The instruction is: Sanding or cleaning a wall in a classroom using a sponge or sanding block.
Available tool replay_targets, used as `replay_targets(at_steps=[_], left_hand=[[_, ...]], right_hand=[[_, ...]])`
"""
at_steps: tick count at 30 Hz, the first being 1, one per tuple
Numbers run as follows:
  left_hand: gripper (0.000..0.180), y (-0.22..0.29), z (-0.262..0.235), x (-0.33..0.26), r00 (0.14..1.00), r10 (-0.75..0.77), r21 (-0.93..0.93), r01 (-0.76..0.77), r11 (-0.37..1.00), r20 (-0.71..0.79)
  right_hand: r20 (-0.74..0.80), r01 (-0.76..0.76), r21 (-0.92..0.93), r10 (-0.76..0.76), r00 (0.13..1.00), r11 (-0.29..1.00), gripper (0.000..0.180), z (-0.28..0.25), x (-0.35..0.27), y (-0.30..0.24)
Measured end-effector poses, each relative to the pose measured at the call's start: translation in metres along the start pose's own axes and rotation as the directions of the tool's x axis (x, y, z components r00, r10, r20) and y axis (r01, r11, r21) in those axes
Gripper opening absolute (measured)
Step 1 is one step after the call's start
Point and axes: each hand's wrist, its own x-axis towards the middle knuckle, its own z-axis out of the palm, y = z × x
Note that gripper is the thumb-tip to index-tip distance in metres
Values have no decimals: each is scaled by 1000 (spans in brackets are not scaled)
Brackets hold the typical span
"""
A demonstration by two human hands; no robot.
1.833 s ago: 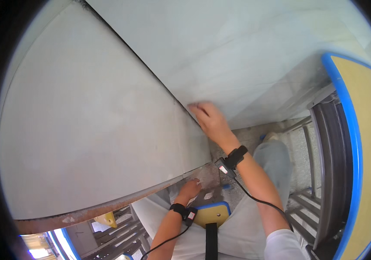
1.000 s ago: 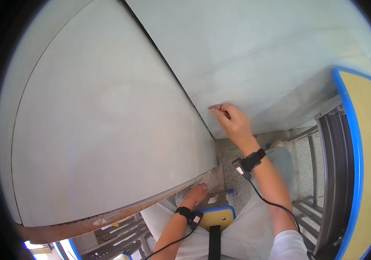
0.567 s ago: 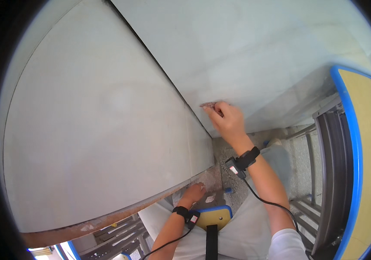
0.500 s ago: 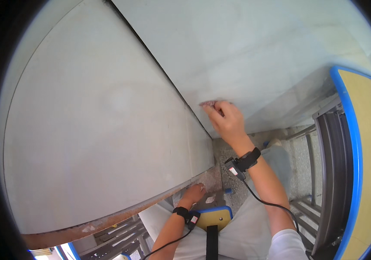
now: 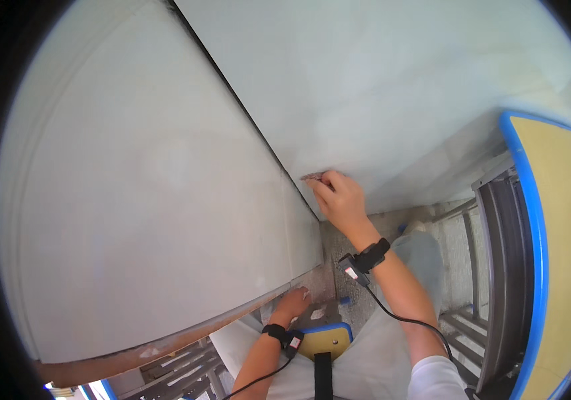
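My right hand (image 5: 343, 200) pinches a thin reddish-brown pad (image 5: 313, 177). It presses the pad against the pale wall panel (image 5: 392, 100), just right of the dark seam (image 5: 232, 93). Lower down, my left hand (image 5: 292, 303) is beside the bottom corner of the left pale panel (image 5: 159, 213), close to the reddish-brown ledge. Its fingers are curled, and a small pale patch shows at the fingertips; what they hold, if anything, is hidden.
At the right stands a desk with a yellow top edged in blue (image 5: 559, 233) and a dark metal drawer (image 5: 509, 247). Between my legs shows a blue-edged yellow seat (image 5: 322, 340). Grey slatted furniture (image 5: 172, 373) is at lower left, under the brown ledge (image 5: 132, 357).
My right hand has moved slightly down and left along the panel with the pad, closer to the seam. My left hand stays near the ledge. The view has shifted a little.
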Motion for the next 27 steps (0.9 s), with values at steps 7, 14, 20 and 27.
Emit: replay_targets(at_steps=[7, 14, 20, 27], left_hand=[[40, -3, 2, -2, 1000, 20, 22, -20, 1000, -17], [43, -6, -5, -9, 1000, -18, 33, 18, 999, -4], [45, 3, -6, -8, 1000, 21, 62, -23, 998, 23], [44, -7, -2, -8, 999, 25, 61, -26, 998, 20]], right_hand=[[-283, 2, -26, -9, 959, 1000, 27, -31, 22, 14], [-393, 98, -5, -92, 915, 995, 25, -50, 38, 20], [-799, -373, 177, 354, 486, 911, 25, -106, 82, 64], [467, -712, 306, 552, 691, 632, 25, -67, 67, 27]])
